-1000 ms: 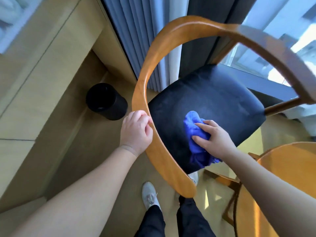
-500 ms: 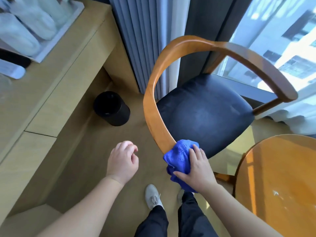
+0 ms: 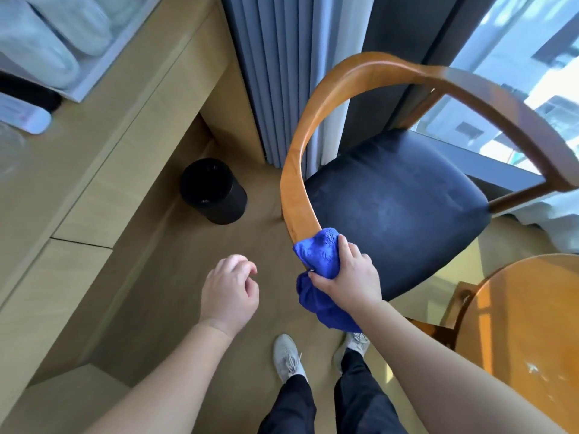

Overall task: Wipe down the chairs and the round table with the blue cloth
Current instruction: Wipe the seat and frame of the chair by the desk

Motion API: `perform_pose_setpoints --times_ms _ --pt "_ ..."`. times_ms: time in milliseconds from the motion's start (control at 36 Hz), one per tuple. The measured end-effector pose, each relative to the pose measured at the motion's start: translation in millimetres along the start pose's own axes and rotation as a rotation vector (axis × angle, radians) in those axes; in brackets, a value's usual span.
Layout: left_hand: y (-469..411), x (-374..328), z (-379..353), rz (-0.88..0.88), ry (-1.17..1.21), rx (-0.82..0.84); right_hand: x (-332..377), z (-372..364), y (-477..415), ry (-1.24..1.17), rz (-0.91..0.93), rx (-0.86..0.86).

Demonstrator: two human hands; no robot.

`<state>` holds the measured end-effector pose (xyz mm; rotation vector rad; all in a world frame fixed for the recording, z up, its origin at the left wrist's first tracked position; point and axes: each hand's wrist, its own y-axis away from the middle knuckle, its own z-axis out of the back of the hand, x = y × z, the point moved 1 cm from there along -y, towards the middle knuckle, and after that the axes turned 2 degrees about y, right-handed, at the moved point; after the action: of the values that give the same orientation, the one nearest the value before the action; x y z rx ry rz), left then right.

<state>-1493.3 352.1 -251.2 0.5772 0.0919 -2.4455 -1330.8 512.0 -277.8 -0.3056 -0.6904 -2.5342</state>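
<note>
Now the right hand (image 3: 347, 277) wraps the blue cloth (image 3: 316, 255) round the chair rail (image 3: 293, 183) — fingers (image 3: 343, 243) clamped on it. The left hand (image 3: 230, 292) hangs free, fingers loosely curled.

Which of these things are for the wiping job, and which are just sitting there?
For the job:
- blue cloth, held by the right hand on the chair's wooden rail
- chair
- round table

Just lying about:
- black bin on the floor
- desk
- white tray on the desk
- curtain
</note>
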Motion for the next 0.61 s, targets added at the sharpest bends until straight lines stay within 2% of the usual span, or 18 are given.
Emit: perform_pose_setpoints --times_ms 333,611 --pt "-32 -1 2 0.109 -0.037 0.027 30 6 -62 -0.033 0.004 0.044" --pt "-53 -2 3 0.145 -0.04 -0.072 49 12 -99 -0.106 0.005 0.07"
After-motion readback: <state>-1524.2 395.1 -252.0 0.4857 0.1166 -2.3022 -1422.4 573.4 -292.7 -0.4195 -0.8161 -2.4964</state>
